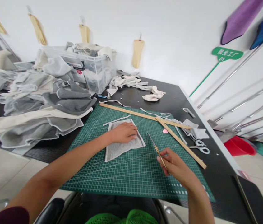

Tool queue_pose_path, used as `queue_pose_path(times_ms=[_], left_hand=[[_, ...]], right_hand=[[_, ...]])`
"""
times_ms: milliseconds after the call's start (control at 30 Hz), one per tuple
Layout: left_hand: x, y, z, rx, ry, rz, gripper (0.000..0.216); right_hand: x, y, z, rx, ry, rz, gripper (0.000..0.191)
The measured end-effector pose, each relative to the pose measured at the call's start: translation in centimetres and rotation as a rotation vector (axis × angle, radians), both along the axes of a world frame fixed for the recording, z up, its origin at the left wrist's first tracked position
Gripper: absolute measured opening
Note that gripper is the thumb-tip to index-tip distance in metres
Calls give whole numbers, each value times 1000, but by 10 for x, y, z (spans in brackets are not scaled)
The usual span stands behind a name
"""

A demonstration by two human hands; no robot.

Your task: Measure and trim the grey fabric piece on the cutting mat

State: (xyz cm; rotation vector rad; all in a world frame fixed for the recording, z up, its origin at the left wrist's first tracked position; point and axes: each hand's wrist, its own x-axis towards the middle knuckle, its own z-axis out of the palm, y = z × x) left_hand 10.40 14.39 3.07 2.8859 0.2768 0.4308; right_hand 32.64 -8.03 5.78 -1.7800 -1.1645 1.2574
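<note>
A grey fabric piece with pale edging point(117, 149) lies on the green cutting mat point(136, 177). My left hand point(124, 132) rests on its upper part, palm down, with the fingers slightly bent against the cloth. To the right of the cloth, my right hand point(171, 163) is closed around gold-handled scissors point(156, 148), their slim blades pointing up and to the left, apart from the fabric. A narrow pale strip point(116, 120) lies along the cloth's far edge. Beyond it, two wooden rulers point(131, 112) cross on the mat.
Grey and cream fabric point(59, 102) is heaped at the left, beside a clear plastic bin point(99, 73) of cloth. White-handled scissors point(202, 148) and scraps point(193, 130) lie at the right. A pink piece point(165, 131) sits near the rulers. A dark phone-like slab point(252, 199) is at the right edge.
</note>
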Motion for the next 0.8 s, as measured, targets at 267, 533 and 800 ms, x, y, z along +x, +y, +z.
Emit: queue_pose_path(times_ms=[267, 533, 800], left_hand=[[3, -11, -3, 28, 10, 101, 27], [1, -12, -16, 36, 63, 110, 46], [0, -14, -14, 45, 43, 107, 53]], right_hand=[[-2, -15, 26, 8, 17, 92, 31], [-20, -23, 34, -92, -24, 235, 19], [-19, -22, 31, -103, -251, 256, 14]])
